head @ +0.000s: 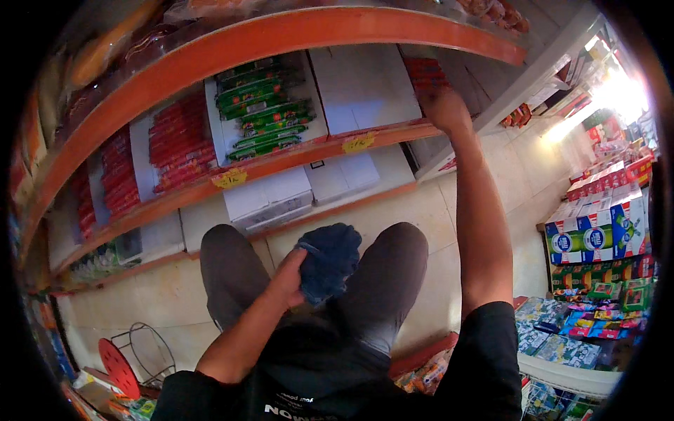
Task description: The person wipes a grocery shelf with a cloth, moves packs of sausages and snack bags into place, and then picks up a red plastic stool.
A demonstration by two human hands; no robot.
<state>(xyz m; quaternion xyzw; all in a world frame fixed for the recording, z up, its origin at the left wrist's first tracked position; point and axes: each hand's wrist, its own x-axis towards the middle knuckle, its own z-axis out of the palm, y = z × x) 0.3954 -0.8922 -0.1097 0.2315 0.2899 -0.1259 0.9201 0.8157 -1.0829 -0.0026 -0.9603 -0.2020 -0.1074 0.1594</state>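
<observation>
My left hand (pixel 292 279) grips a bunched dark blue cloth (pixel 331 263) above my lap, between my knees. Reaching forward to the right end of the middle shelf, my right hand (pixel 446 111) is at a stack of red packets (pixel 425 73). Motion blur hides its fingers, so whether it holds a packet cannot be told. Left of that stack is a white surface (pixel 363 89), perhaps a box or tray. Green stick-shaped packets (pixel 268 113) lie in a white box farther left, followed by boxes of red packets (pixel 181 139).
An orange shelf edge (pixel 337 26) curves above the packets. White cartons (pixel 268 197) sit on the bottom shelf. A toppled stool with a red seat (pixel 118 368) lies at lower left. Beer cartons (pixel 595 237) and packaged goods stand at right. A red-edged rack (pixel 426 355) is close behind me.
</observation>
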